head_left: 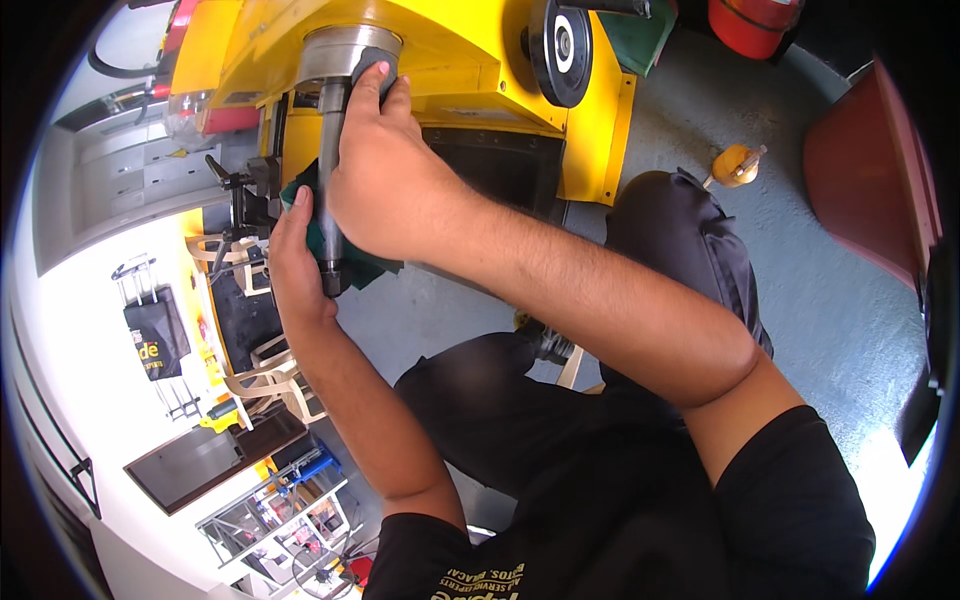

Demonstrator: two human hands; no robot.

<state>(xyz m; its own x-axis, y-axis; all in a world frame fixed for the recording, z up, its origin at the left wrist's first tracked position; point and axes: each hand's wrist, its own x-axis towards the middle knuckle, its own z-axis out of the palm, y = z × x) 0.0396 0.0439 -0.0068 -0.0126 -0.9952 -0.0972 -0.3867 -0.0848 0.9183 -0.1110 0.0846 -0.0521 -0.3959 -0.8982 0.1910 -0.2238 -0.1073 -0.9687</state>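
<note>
A steel shaft (333, 190) juts toward me from a round metal flange (330, 52) on a yellow machine (460, 50). My right hand (390, 170) reaches over the shaft, its fingertips pressing a dark grey pad (375, 66) against the flange's right rim. Whether the pad is cloth or abrasive paper, I cannot tell. Beside the shaft's near end, my left hand (296, 262) holds a dark green cloth-like sheet (365, 270), which lies partly behind the shaft. Most of that hand's gripping fingers are hidden.
A black handwheel (562, 50) sticks out at the machine's right. A maroon bin (875, 170) and a small yellow round object (736, 165) stand on the grey floor (800, 270). Pale plastic chairs (280, 380) are at the left, and my bent knees are below the machine.
</note>
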